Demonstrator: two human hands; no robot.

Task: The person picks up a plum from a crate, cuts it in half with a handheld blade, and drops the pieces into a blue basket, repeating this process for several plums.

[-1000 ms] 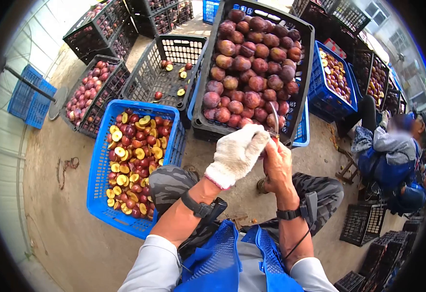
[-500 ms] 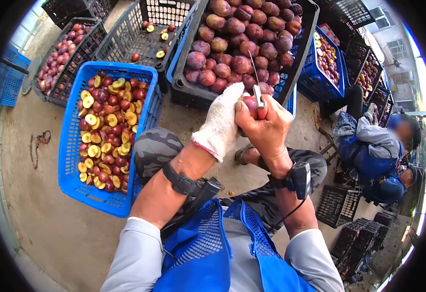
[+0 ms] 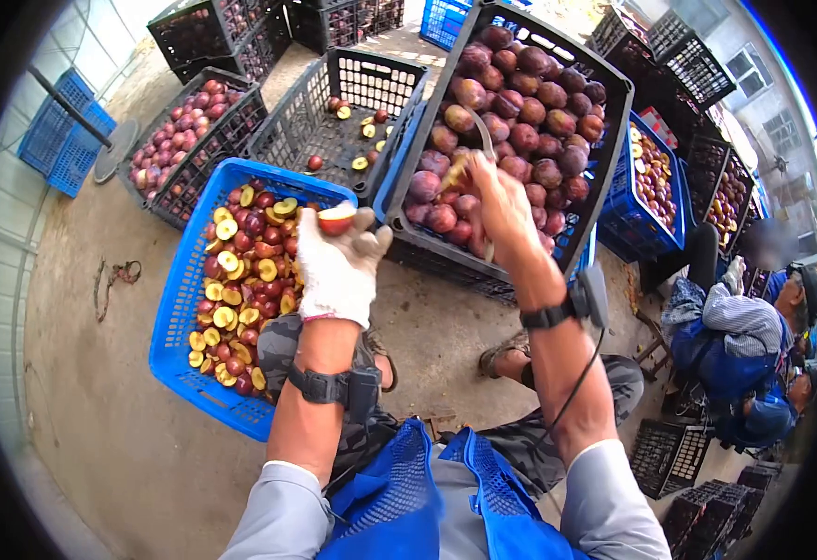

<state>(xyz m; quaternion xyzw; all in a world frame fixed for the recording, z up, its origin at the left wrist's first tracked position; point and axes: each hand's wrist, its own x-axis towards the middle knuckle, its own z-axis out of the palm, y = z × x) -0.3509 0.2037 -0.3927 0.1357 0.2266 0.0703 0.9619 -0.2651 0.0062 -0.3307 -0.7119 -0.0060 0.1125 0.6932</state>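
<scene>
No readable writing anywhere in view.
The blue plastic crate of cut plums (image 3: 170,327), the black plastic crate of whole plums (image 3: 615,131) and the other crates around them show bare lattice walls with no legible mark. The white knitted glove on the left hand (image 3: 336,266), the red-skinned, yellow-fleshed plum half (image 3: 336,219) in its grip, the thin-bladed knife (image 3: 485,142) in the right hand (image 3: 502,210), the black wrist-worn devices (image 3: 584,297) and the blue mesh vest (image 3: 408,504) carry no lettering, number or logo that can be made out.
</scene>
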